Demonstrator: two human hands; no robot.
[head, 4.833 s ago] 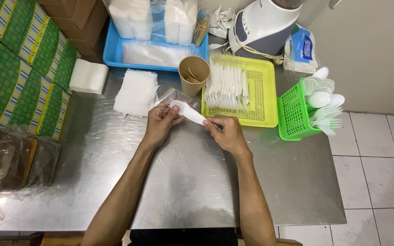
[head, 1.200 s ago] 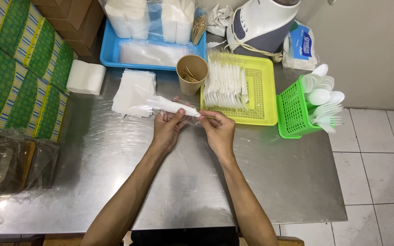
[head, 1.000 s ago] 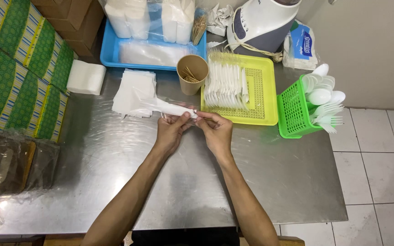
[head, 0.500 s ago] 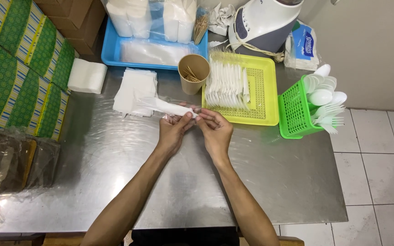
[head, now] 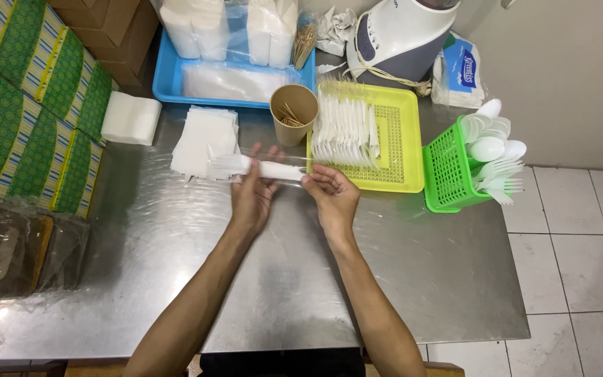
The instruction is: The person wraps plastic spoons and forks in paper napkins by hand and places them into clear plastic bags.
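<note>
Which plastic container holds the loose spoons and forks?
The green basket at the table's right edge; the yellow tray holds wrapped packets, the blue tray bagged supplies.

Cup (head: 294, 114) left of tray (head: 405, 139); basket (head: 448, 169) right (spoons, probably, inside).

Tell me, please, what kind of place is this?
Probably a food shop's packing counter: a steel table, a green basket of plastic spoons and forks, and a yellow tray of wrapped cutlery packs.

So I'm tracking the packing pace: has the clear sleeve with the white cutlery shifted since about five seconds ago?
Yes. The clear sleeve now lies level and reaches left toward the napkin stack, away from the yellow tray.
</note>
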